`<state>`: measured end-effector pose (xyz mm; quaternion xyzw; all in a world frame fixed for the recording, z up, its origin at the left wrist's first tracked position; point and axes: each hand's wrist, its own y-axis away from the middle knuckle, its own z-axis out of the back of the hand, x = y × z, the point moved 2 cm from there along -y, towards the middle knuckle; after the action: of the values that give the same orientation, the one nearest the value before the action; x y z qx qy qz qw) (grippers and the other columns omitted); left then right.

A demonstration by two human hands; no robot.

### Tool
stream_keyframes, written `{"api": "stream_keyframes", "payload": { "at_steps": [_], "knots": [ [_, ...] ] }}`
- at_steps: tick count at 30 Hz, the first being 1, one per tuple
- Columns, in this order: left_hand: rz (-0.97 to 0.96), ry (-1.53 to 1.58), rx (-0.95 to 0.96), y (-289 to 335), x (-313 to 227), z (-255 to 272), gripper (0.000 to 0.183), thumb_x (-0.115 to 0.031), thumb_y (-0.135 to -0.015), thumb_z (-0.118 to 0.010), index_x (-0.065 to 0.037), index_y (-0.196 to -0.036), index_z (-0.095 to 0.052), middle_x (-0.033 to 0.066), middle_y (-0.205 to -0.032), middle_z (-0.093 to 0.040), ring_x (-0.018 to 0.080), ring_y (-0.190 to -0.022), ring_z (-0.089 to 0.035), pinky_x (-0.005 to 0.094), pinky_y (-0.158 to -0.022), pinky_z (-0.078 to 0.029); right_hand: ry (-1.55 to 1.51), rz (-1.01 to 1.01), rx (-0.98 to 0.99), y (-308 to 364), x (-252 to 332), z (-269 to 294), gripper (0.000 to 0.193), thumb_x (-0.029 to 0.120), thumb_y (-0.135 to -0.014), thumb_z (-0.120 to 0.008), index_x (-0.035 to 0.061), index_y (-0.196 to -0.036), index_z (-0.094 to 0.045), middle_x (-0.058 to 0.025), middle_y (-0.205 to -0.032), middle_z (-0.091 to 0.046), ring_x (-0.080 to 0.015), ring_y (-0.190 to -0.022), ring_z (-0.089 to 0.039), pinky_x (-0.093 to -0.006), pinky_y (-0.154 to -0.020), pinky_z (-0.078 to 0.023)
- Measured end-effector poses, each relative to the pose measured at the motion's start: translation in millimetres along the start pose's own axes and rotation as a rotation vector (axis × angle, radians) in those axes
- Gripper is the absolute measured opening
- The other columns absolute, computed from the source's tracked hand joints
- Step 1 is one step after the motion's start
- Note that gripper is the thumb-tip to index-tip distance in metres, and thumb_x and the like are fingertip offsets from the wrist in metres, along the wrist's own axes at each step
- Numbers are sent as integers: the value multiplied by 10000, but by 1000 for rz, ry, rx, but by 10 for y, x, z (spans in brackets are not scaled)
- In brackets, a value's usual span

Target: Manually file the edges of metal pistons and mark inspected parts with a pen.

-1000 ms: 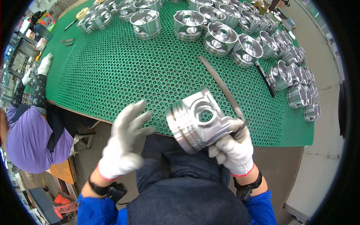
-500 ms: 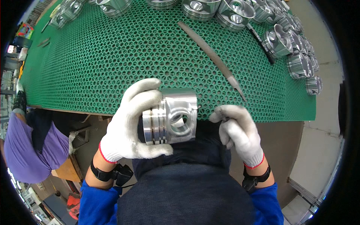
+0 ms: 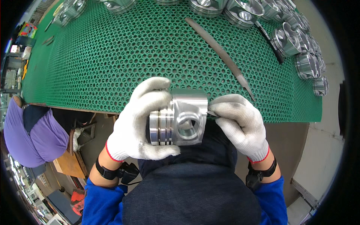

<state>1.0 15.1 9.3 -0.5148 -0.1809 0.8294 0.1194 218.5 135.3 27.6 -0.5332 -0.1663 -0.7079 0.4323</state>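
A shiny metal piston (image 3: pixel 189 122) lies on its side in the white-gloved grip of my left hand (image 3: pixel 137 123). Its ring grooves face the palm, and the round pin hole looks up at me. My fingers wrap its far side while the thumb presses along the near side. At the piston's skirt end, my gloved right hand (image 3: pixel 242 122) pinches a small thin pointed metal piece (image 3: pixel 212 113) between thumb and fingers. The tip of that piece is at the skirt edge; most of it is hidden in the glove.
A green perforated mat (image 3: pixel 112 67) covers the bench. A long half-round file (image 3: pixel 221 54) lies across it, beyond my hands. Several pistons (image 3: pixel 287 39) stand along the far and right edges, beside a black marker pen (image 3: pixel 270 43). A person in purple (image 3: pixel 47 137) is at the left.
My right hand has moved left and closed in on the piston's skirt end, where the small pointed piece now shows. The view has shifted slightly; my left hand keeps the same grip.
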Motion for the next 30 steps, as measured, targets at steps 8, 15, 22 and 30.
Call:
{"api": "stream_keyframes", "payload": {
  "at_steps": [8,15,22,30],
  "knots": [
    [180,48,14,-192,57,14,1067,-421,-611,-896,17,-1420,-354,186,-1353,-466,303,-1266,-484,402,-1064,-398,290,312,57,-67,92,123,331,24,-730,-669,77,-1057,-664,-108,-1005,-664,-282,-760,-683,-347,-617,-562],
    [631,481,-230,-368,-12,115,657,-99,-796,-651,-24,-1385,-371,128,-1257,-505,220,-1175,-503,339,-1007,-421,818,431,604,226,79,20,347,198,-814,-570,109,-1148,-598,-50,-1104,-624,-178,-625,-584,-304,-526,-512],
    [380,1312,-156,-224,-173,66,914,-638,-813,-653,-131,-1450,-238,139,-1429,-382,321,-1326,-416,543,-1059,-423,-131,-259,-129,545,-87,284,213,15,-850,-549,8,-1035,-653,-140,-1048,-674,-124,-630,-593,-233,-558,-493],
    [-35,29,24,-18,-69,-31,867,-376,-583,-920,-68,-1289,-522,260,-1373,-381,404,-1233,-466,493,-1024,-408,-592,-743,-16,170,47,8,284,151,-939,-548,1,-1176,-592,-38,-866,-621,-65,-639,-534,-207,-528,-436]
  ]
}}
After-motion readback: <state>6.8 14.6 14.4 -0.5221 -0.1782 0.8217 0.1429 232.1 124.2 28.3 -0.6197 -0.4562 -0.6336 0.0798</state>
